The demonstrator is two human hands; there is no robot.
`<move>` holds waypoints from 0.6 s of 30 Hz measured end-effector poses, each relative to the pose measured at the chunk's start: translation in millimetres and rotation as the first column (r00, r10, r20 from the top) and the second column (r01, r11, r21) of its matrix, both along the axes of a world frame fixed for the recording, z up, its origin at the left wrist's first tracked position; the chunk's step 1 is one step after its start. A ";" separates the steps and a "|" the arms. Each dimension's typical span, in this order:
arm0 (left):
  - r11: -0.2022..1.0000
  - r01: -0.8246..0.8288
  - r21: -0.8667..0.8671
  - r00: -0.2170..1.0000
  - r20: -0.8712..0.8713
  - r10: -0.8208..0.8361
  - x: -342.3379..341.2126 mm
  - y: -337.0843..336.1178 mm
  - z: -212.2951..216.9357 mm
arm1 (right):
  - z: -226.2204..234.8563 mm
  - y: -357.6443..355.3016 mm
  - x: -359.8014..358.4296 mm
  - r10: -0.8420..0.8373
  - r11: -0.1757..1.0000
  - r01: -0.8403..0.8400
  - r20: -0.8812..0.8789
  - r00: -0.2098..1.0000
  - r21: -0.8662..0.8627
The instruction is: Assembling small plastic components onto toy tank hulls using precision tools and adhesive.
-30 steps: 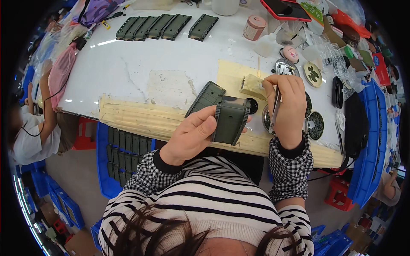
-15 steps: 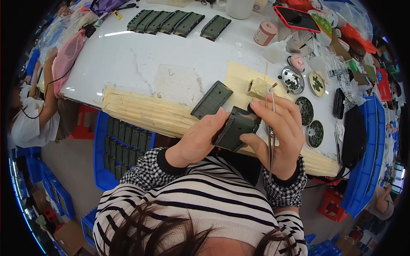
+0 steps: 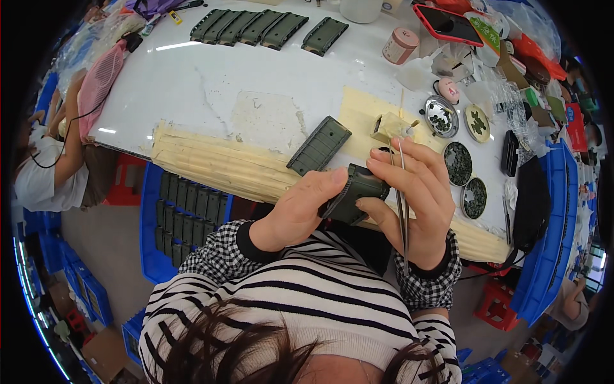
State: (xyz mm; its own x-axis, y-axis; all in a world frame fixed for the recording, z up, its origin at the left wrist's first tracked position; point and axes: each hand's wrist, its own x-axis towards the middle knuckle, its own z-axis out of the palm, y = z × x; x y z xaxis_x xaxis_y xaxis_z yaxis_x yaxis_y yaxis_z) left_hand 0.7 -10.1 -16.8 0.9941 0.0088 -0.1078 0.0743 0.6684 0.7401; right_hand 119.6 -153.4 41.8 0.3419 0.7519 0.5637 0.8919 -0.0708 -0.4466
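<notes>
Left hand (image 3: 291, 210) clamped on curved dark green plastic-looking piece (image 3: 362, 197), lower centre of frame; right hand (image 3: 422, 201) has thumb and fingertips on same piece's right side, with slim silver metal tweezers (image 3: 403, 214) tucked between fingers, tips up. Blue plastic crate (image 3: 149, 224), lower left, has rows of similar pieces. Past the hands: flat ribbed dark green piece (image 3: 320, 146) lying tilted at centre, partly over cream-taped table edge (image 3: 220, 162). Just right of it, small cream block (image 3: 387, 127) on pale yellow sheet (image 3: 359, 105). Right of frame, two round tins of dark green bits (image 3: 458, 164). Farther, upper centre-right, pink cylindrical container (image 3: 401, 46) and red-cased phone (image 3: 448, 24); upper left, overlapping row of dark green pieces (image 3: 249, 27).
</notes>
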 end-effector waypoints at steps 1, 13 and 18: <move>1.000 -0.001 0.003 1.000 -0.006 0.001 0.0 0.2 0.2 | 0.1 0.5 0.1 0.000 1.000 0.000 0.000 1.000 0.000; 1.000 0.025 -0.009 0.999 -0.046 -0.025 -5.5 21.0 17.1 | 8.1 -13.9 8.6 -0.077 0.990 0.088 -0.101 0.992 0.107; 0.604 -0.414 0.681 0.884 0.143 0.445 -2.4 75.3 31.9 | -3.3 -30.8 14.7 -0.177 0.940 0.241 -0.257 0.950 0.243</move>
State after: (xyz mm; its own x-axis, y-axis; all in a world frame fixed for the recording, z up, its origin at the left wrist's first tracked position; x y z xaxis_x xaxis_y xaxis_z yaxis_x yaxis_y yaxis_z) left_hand -1.6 65.2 15.1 0.8520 0.5187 0.0708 -0.0506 -0.0530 0.9973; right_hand 134.3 -184.2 38.5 0.6179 0.4809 0.6220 0.7417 -0.0940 -0.6641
